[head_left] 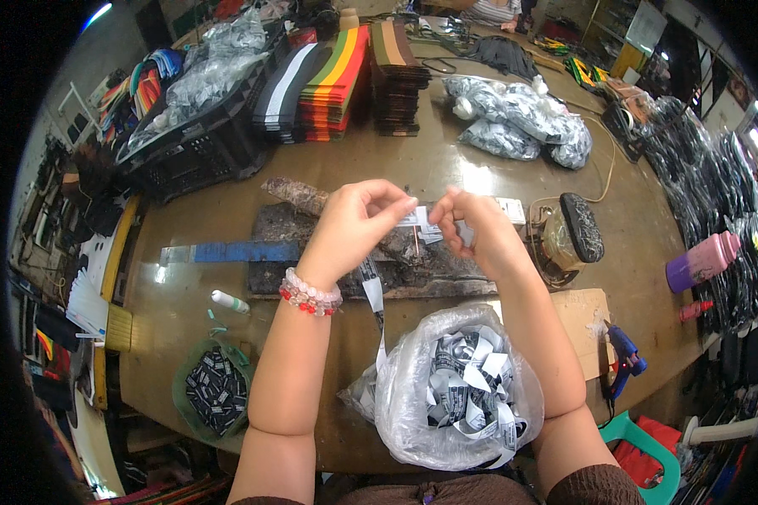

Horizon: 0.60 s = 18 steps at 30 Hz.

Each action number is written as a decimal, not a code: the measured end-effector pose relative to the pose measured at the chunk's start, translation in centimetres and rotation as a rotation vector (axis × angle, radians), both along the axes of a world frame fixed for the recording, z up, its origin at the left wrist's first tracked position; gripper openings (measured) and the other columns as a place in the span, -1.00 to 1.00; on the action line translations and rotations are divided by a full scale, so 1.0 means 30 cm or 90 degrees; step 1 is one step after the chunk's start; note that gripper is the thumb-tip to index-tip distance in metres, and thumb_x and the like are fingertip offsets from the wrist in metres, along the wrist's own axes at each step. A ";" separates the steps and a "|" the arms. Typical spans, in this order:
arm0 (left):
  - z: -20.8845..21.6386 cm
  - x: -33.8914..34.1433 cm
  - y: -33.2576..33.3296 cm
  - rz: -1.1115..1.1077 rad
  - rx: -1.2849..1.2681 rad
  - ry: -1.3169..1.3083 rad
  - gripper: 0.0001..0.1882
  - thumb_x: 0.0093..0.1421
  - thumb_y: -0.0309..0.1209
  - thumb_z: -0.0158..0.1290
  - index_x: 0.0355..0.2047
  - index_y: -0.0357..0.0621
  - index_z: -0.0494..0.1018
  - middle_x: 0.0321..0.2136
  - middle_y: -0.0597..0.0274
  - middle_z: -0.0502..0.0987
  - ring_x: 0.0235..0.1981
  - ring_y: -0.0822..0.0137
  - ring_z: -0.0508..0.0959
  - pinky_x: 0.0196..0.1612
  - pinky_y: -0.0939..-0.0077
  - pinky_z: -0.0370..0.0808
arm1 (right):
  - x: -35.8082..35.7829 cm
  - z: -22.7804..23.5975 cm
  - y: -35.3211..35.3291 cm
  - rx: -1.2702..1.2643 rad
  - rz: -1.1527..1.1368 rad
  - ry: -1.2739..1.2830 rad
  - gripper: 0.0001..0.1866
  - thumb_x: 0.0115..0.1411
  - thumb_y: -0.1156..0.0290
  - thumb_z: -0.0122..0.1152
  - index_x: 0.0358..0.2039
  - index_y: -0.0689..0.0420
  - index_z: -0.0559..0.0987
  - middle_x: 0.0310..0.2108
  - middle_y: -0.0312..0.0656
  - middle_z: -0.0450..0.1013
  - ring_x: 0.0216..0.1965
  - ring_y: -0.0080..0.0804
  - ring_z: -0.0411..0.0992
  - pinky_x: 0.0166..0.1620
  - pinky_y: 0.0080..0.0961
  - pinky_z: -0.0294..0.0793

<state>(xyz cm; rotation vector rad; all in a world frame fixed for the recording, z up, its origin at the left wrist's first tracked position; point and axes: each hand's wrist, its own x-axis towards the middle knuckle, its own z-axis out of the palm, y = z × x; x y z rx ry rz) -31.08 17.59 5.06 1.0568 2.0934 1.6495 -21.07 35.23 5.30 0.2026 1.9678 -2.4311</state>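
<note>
I'm watching the left hand [358,227] over the dark slab [446,282], thumb and forefinger pinched together right by the small white labels [424,216]; the right hand [483,234] curls in just opposite, and I can't tell whether either grips one. Below, a label ribbon [372,287] hangs down to the plastic bag [392,425], heaped with more.

On the far left of the table I can see a black crate [202,160], which is filled with clear plastic bags [223,52]. Just to the right of it there are stacks of striped bands [345,80]. Farther right lie more plastic bags [522,114]. At the right edge stands a pink and purple bottle [702,263], and nearer, a blue glue gun [625,353].
</note>
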 end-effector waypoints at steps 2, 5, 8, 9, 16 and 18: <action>0.010 0.018 0.005 -0.064 0.041 -0.057 -0.82 0.23 -0.36 0.11 -0.35 -0.24 0.52 -0.51 0.48 0.51 -0.53 0.73 0.35 -0.50 0.78 0.27 | 0.013 0.019 -0.025 0.293 -0.036 -0.005 -0.76 0.11 0.28 0.27 -0.47 0.22 0.57 -0.60 -0.34 0.44 -0.55 -0.65 0.31 -0.48 -0.62 0.27; 0.026 0.009 -0.024 -0.062 0.007 -0.141 -0.79 0.19 -0.35 0.14 -0.35 -0.30 0.54 -0.49 0.33 0.56 -0.48 0.61 0.48 -0.38 0.68 0.42 | 0.020 0.036 -0.008 0.339 -0.111 0.093 -0.74 0.07 0.27 0.37 -0.49 0.23 0.61 -0.60 -0.38 0.46 -0.53 -0.73 0.27 -0.46 -0.67 0.24; 0.031 -0.034 -0.061 -0.052 -0.052 -0.107 -0.76 0.17 -0.33 0.16 -0.37 -0.31 0.54 -0.51 0.32 0.56 -0.48 0.57 0.50 -0.38 0.66 0.43 | 0.022 0.038 0.064 0.328 -0.119 0.030 -0.84 0.11 0.36 0.33 -0.49 0.19 0.61 -0.67 -0.51 0.34 -0.68 -0.81 0.12 -0.62 -0.74 -0.01; 0.026 -0.046 -0.068 -0.021 -0.077 -0.082 -0.76 0.16 -0.32 0.17 -0.39 -0.31 0.54 -0.53 0.32 0.56 -0.49 0.57 0.50 -0.38 0.64 0.43 | 0.019 0.029 0.081 0.349 -0.128 -0.004 -0.82 0.10 0.34 0.34 -0.49 0.19 0.61 -0.67 -0.51 0.34 -0.68 -0.81 0.11 -0.62 -0.73 -0.01; -0.012 -0.061 -0.057 0.063 -0.110 0.050 -0.76 0.11 -0.34 0.18 -0.40 -0.34 0.56 -0.56 0.23 0.57 -0.53 0.52 0.49 -0.41 0.58 0.42 | 0.001 -0.018 0.091 0.410 -0.124 -0.010 -0.76 0.06 0.27 0.38 -0.53 0.19 0.60 -0.68 -0.51 0.31 -0.66 -0.79 0.11 -0.59 -0.69 0.00; -0.013 -0.060 -0.056 0.058 -0.111 0.056 -0.76 0.11 -0.34 0.18 -0.38 -0.34 0.56 -0.55 0.21 0.58 -0.53 0.51 0.50 -0.40 0.57 0.43 | 0.003 -0.014 0.091 0.401 -0.133 -0.031 -0.77 0.06 0.28 0.38 -0.53 0.19 0.60 -0.68 -0.50 0.32 -0.64 -0.79 0.12 -0.58 -0.68 0.02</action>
